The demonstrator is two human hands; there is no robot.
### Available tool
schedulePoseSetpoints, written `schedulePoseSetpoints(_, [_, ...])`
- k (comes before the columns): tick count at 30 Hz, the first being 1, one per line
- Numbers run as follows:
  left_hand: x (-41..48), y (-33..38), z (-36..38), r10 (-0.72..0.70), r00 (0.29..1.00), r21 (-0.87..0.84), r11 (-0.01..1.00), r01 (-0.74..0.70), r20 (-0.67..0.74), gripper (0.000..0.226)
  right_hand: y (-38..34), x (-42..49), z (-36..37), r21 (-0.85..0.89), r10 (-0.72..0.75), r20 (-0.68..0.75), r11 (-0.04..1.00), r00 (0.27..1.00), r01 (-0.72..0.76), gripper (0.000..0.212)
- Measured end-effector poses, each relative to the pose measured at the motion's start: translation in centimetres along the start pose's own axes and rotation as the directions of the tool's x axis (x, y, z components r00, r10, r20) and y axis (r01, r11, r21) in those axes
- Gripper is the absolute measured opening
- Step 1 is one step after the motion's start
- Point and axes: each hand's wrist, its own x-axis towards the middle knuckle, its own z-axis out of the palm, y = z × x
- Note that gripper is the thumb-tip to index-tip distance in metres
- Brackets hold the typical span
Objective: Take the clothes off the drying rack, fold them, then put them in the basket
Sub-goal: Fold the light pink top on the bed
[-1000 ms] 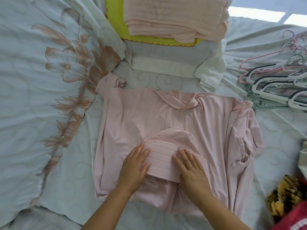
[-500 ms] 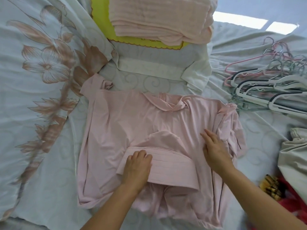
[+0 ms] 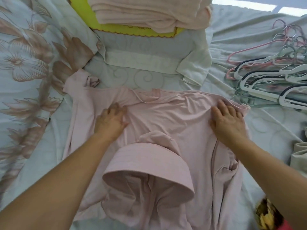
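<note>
A pale pink garment (image 3: 166,123) lies spread on the bed in front of me, with its wide ribbed waistband (image 3: 149,165) standing up in a curved fold near me. My left hand (image 3: 111,120) rests flat on the cloth left of the neckline, fingers apart. My right hand (image 3: 227,120) presses flat on the garment's far right shoulder edge. Neither hand grips the fabric. No basket or drying rack is in view.
A stack of folded pink towels (image 3: 149,12) on a yellow cloth (image 3: 83,15) sits at the far middle. Several hangers (image 3: 272,77) lie piled at the right. A beige cloth (image 3: 300,155) and a red-and-yellow item (image 3: 269,214) are at the right edge. Floral bedding (image 3: 29,63) covers the left.
Both hands left the waistband area and slid away from me to the garment's upper part, left hand by the neckline, right hand at the shoulder. The camera moved closer.
</note>
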Motion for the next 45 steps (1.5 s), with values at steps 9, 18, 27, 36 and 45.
schedulePoseSetpoints(9, [6.6, -2.7, -2.1, -0.179, 0.979, 0.008, 0.984, 0.179, 0.097, 0.067, 0.9, 2.2, 0.6, -0.07, 0.131, 0.085, 0.99, 0.988, -0.125, 0.058])
schedulePoseSetpoints(18, [4.8, -8.4, -1.6, -0.347, 0.938, -0.04, 0.937, 0.348, 0.024, 0.078, 4.3, 0.4, -0.2, -0.089, 0.162, 0.121, 0.984, 0.979, -0.152, 0.06])
schedulePoseSetpoints(27, [-4.9, 5.1, -1.3, 0.268, 0.909, -0.149, 0.933, -0.328, -0.318, 0.058, 5.9, -2.7, -0.1, 0.688, 0.554, 0.028, 0.593, 0.832, -0.418, 0.038])
schedulePoseSetpoints(36, [-13.5, 10.5, 6.1, 0.344, 0.938, -0.058, 0.938, -0.341, 0.043, 0.056, 4.3, -5.0, -1.2, 0.603, 0.486, 0.439, 0.464, 0.756, -0.648, 0.072])
schedulePoseSetpoints(45, [-15.7, 13.3, 3.8, 0.314, 0.947, -0.176, 0.931, -0.321, -0.066, 0.048, 5.5, -8.9, -2.9, 0.724, 0.258, 0.687, -0.162, 0.68, -0.67, 0.009])
